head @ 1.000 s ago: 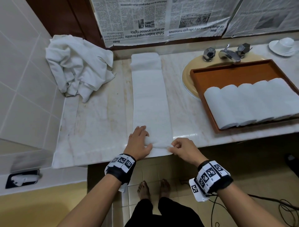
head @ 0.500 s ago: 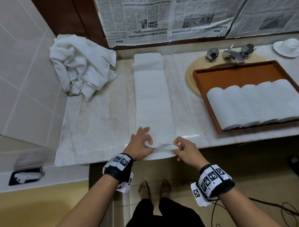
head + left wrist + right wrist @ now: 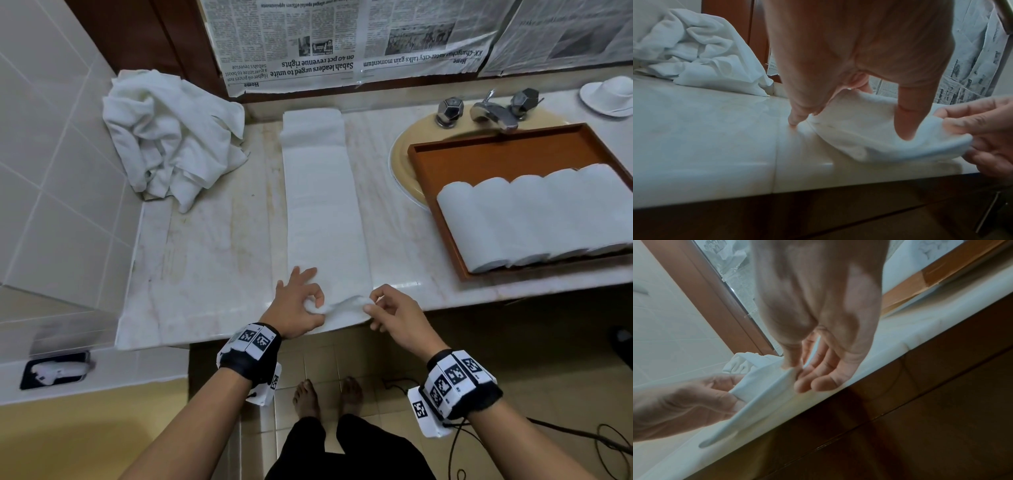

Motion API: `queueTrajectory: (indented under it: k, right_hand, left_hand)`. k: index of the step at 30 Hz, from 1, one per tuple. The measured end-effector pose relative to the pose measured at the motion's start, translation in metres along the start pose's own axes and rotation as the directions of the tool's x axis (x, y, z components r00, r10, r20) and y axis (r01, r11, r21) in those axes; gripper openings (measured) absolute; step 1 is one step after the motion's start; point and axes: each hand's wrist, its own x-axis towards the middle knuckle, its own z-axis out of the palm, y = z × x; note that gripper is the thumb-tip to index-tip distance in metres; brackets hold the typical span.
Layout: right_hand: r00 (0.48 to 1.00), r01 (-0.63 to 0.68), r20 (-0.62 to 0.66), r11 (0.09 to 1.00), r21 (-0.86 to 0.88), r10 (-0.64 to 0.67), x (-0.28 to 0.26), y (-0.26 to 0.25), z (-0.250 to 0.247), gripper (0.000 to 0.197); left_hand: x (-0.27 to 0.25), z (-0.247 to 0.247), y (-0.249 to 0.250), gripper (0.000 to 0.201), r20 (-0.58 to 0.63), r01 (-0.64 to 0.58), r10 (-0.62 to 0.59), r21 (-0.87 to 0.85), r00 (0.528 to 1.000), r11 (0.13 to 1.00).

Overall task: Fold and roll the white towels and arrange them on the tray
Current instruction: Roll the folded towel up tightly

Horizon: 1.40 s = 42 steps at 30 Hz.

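A long folded white towel (image 3: 325, 209) lies lengthwise on the marble counter (image 3: 212, 260), its far end doubled over near the wall. My left hand (image 3: 301, 301) pinches the near left corner of the towel (image 3: 869, 129) between thumb and forefinger. My right hand (image 3: 387, 308) pinches the near right corner (image 3: 777, 378). Between the two hands the near edge is lifted and curled off the counter. Several rolled white towels (image 3: 541, 219) lie side by side in the brown wooden tray (image 3: 486, 150) at the right.
A crumpled heap of white towels (image 3: 171, 137) sits at the back left of the counter. The tray rests over a beige sink (image 3: 407, 154) with a chrome tap (image 3: 489, 111). A white cup and saucer (image 3: 609, 94) stand at the far right. Newspaper (image 3: 342, 37) covers the wall behind.
Both hands have gone from lying on the towel's near end to pinching its corners. The near edge has risen off the counter and begun to curl over.
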Motion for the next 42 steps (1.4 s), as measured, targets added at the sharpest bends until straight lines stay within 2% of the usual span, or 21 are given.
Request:
queueTrajectory:
  k: [3,6,9,12,13,16,22,26,28,30,33,35,37,39,42]
  right_hand:
    - [0.999,0.027,-0.037,1.000,-0.015,-0.028,0.000,0.002,0.002,0.010]
    - [0.999,-0.015,-0.036,0.999,0.036,0.016,0.000,0.004,0.003,0.014]
    - [0.998,-0.058,-0.024,0.996,0.068,0.060,0.000,0.004,0.004,0.014]
    - [0.997,-0.070,-0.014,0.994,0.082,0.072,-0.001,0.000,0.003,0.010]
    - [0.997,-0.068,-0.014,0.995,0.070,0.069,0.000,-0.001,0.003,0.010]
    - [0.998,-0.065,-0.006,0.997,0.040,0.066,0.002,0.000,0.002,0.005]
    - [0.994,-0.108,0.012,0.993,-0.050,0.108,-0.004,0.012,-0.002,0.016]
    - [0.986,-0.169,-0.002,0.985,-0.030,0.169,-0.006,0.019,-0.003,0.027]
    - [0.982,-0.188,-0.023,0.981,-0.041,0.187,-0.006,0.018,-0.004,0.026]
    - [0.981,-0.194,-0.027,0.972,-0.133,0.192,-0.006,0.016,-0.006,0.021]
    - [0.980,-0.193,-0.026,0.917,-0.350,0.196,-0.006,0.008,-0.007,0.017]
    - [0.986,-0.164,-0.083,0.879,-0.448,0.142,-0.005,-0.002,-0.005,0.020]
    - [0.988,-0.100,-0.151,0.851,-0.515,0.025,0.001,-0.010,-0.001,0.024]
    - [0.976,0.027,-0.163,0.826,-0.564,-0.143,0.010,-0.013,0.007,0.028]
    - [0.935,0.242,-0.047,0.732,-0.637,-0.350,0.034,-0.012,0.027,0.044]
  left_hand:
    - [0.000,0.000,0.000,0.029,0.024,-0.002,0.002,0.023,1.000,1.000]
    - [0.000,0.001,-0.001,0.029,0.053,-0.001,-0.001,0.029,0.999,1.000]
    - [-0.002,0.001,-0.002,0.021,0.084,0.002,-0.005,0.028,0.996,1.000]
    - [-0.002,0.003,-0.004,0.004,0.035,0.017,-0.016,-0.048,0.999,0.999]
    - [-0.001,0.003,-0.006,0.005,0.004,0.020,-0.020,-0.071,1.000,0.997]
    - [0.005,0.005,-0.014,0.017,-0.103,-0.010,0.004,-0.060,0.995,0.998]
    - [0.010,0.015,-0.033,0.046,-0.190,-0.087,0.109,0.118,0.976,0.989]
    - [0.012,0.019,-0.030,0.049,-0.231,-0.082,0.119,0.161,0.966,0.984]
    - [0.011,0.019,-0.030,0.053,-0.262,-0.090,0.133,0.171,0.956,0.981]
    - [0.011,0.019,-0.031,0.058,-0.244,-0.085,0.133,0.198,0.961,0.976]
    - [0.007,0.015,-0.027,0.069,-0.098,-0.062,0.096,0.298,0.991,0.952]
    - [0.007,0.010,-0.025,0.081,0.002,-0.047,0.050,0.356,0.999,0.933]
    - [0.008,0.007,-0.025,0.090,0.036,-0.030,0.018,0.371,0.999,0.928]
    - [0.009,0.008,-0.024,0.086,-0.019,-0.009,0.017,0.332,1.000,0.943]
    - [0.013,0.015,-0.017,0.080,-0.121,0.022,0.021,0.344,0.992,0.939]
